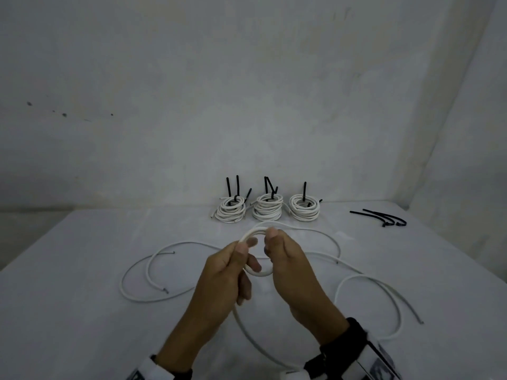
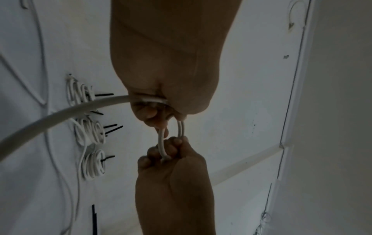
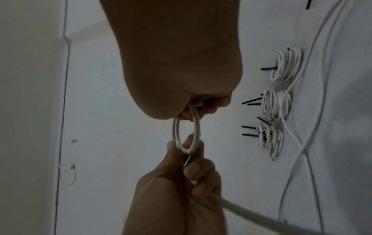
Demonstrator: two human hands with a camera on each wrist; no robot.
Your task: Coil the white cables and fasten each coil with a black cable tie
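Note:
Above the table, both hands hold a small white cable coil (image 1: 260, 274) of about two turns. My left hand (image 1: 247, 256) pinches its left side between thumb and fingers. My right hand (image 1: 270, 242) grips the right side, thumb on top. The cable's tail (image 1: 247, 331) hangs from the left hand and trails toward me. In the left wrist view the coil (image 2: 180, 128) spans between the two hands; in the right wrist view the coil (image 3: 196, 125) shows a bare wire tip at the left hand. Three black cable ties (image 1: 382, 218) lie loose at the far right.
Three stacks of tied coils (image 1: 267, 211) with upright black tie ends stand in a row at the back, near the wall. Loose white cables curl on the table at the left (image 1: 149, 270) and at the right (image 1: 370, 286).

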